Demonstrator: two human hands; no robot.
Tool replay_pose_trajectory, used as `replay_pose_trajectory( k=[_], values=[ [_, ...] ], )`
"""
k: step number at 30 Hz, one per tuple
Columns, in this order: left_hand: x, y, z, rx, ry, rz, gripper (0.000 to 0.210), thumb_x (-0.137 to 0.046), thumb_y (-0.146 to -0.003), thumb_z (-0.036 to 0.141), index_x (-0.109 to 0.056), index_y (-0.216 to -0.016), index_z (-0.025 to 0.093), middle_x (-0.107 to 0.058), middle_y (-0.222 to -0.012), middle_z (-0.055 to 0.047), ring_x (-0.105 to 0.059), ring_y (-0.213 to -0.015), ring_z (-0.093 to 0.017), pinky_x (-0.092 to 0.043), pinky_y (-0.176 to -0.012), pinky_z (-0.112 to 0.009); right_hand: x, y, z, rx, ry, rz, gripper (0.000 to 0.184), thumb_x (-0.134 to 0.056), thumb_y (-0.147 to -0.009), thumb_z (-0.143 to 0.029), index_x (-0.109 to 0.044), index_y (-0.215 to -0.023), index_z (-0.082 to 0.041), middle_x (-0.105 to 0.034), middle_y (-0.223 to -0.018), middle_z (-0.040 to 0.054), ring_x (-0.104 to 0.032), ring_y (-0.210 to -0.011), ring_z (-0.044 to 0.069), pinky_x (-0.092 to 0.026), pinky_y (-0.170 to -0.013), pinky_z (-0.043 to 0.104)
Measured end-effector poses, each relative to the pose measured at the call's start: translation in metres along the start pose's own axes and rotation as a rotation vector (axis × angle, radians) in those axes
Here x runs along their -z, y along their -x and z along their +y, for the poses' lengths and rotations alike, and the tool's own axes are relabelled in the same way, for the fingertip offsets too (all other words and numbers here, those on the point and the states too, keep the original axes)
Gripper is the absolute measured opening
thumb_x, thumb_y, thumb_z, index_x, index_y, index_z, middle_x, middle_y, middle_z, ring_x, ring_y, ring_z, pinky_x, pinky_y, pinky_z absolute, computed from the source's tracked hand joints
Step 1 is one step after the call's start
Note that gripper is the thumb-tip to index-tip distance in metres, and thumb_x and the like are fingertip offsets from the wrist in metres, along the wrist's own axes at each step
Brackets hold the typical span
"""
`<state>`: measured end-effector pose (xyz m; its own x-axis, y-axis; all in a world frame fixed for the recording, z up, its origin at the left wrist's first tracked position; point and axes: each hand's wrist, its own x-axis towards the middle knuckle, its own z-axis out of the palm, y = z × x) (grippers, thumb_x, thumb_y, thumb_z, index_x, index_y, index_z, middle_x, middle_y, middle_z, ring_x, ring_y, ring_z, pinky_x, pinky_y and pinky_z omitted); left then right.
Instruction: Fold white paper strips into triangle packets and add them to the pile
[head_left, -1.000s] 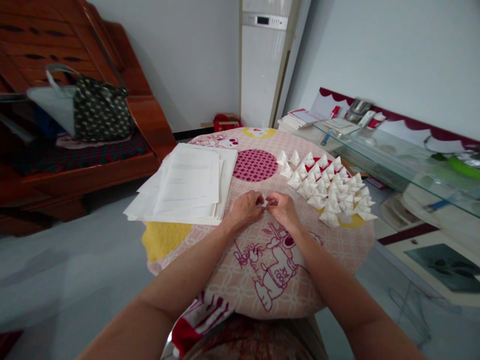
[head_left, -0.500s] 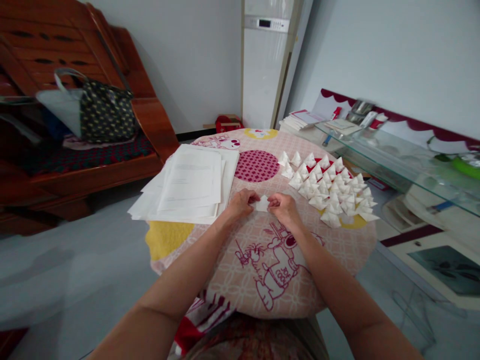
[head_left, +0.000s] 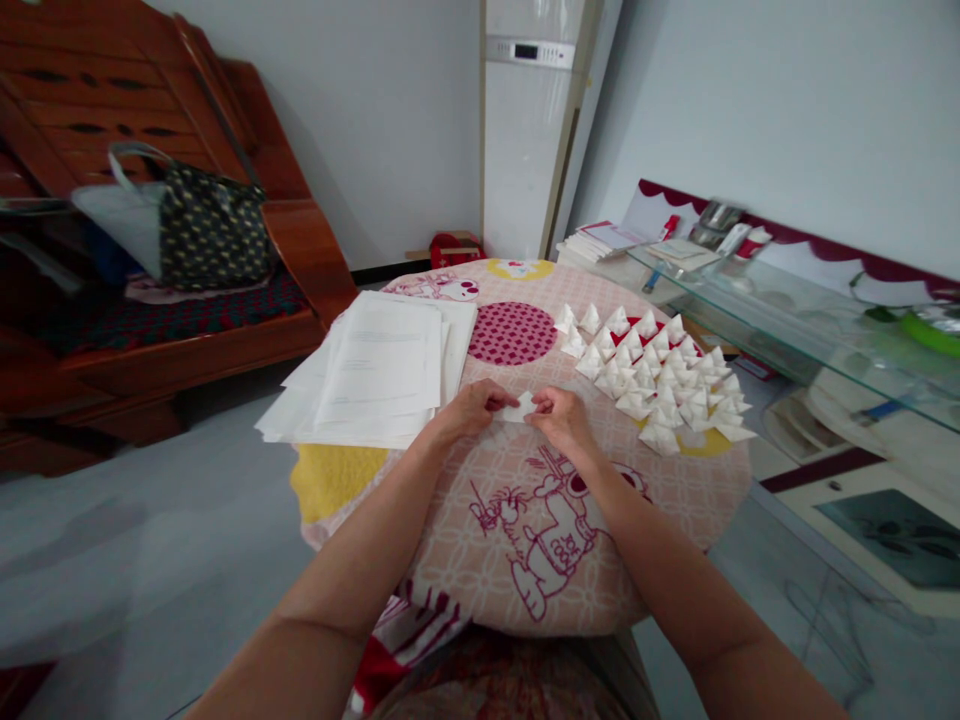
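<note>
A small folded piece of white paper (head_left: 517,408) lies between my two hands, just above the patterned cloth. My left hand (head_left: 478,408) pinches its left end between thumb and fingers. On the opposite side, my right hand (head_left: 558,412) grips the right end with its fingertips. Several pointed white folded paper pieces (head_left: 660,375) stand in rows on the table's right side. To the left of my hands rests a stack of white paper sheets (head_left: 382,365), the top ones with faint print.
The round table wears a pink cloth (head_left: 465,560) with cartoon figures. A glass-topped cabinet (head_left: 795,310) with papers and small items stands close on the right. A wooden sofa (head_left: 292,260) holding a dark patterned bag (head_left: 214,220) is on the left. A white upright appliance (head_left: 525,150) stands behind.
My left hand has shifted slightly left and turned. The folded paper between my fingers is now tilted, and my right hand has moved a little leftward.
</note>
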<state>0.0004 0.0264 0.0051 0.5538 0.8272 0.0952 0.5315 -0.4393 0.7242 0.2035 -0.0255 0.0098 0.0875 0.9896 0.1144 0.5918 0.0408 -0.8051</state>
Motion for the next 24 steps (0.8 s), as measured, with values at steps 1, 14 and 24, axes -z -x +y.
replay_pose_trajectory(
  k=[1,14,24],
  values=[
    [0.0,0.0,0.001,0.002,-0.006,0.0,0.06,-0.048,-0.063,-0.004,-0.081,-0.108,0.018,-0.077,-0.105,-0.005,-0.071,-0.091,-0.015,-0.06,-0.088,-0.028,-0.001,0.0,-0.002,0.004,0.028,0.006,0.021,-0.076,-0.066,-0.017,-0.076,-0.087,-0.02,-0.074,-0.075,0.0014,-0.068,-0.071,0.018,-0.052,-0.071,0.03],
    [-0.001,0.0,0.002,-0.019,-0.077,0.004,0.055,-0.049,-0.068,-0.004,-0.08,-0.109,0.017,-0.073,-0.105,-0.007,-0.068,-0.092,-0.016,-0.058,-0.086,-0.03,0.023,-0.004,0.02,-0.066,0.074,0.078,0.023,-0.06,-0.064,-0.006,-0.075,-0.075,-0.02,-0.074,-0.069,0.002,-0.068,-0.067,0.019,-0.052,-0.066,0.028],
    [-0.01,0.002,0.031,-0.121,-0.227,0.039,0.036,-0.077,-0.079,0.018,-0.077,-0.115,0.021,-0.071,-0.12,-0.008,-0.067,-0.113,-0.022,-0.052,-0.106,-0.036,0.023,-0.009,0.031,-0.024,0.019,0.278,0.031,-0.056,-0.088,-0.035,-0.062,-0.06,-0.022,-0.061,-0.057,0.0011,-0.058,-0.062,0.018,-0.044,-0.06,0.027]
  ],
)
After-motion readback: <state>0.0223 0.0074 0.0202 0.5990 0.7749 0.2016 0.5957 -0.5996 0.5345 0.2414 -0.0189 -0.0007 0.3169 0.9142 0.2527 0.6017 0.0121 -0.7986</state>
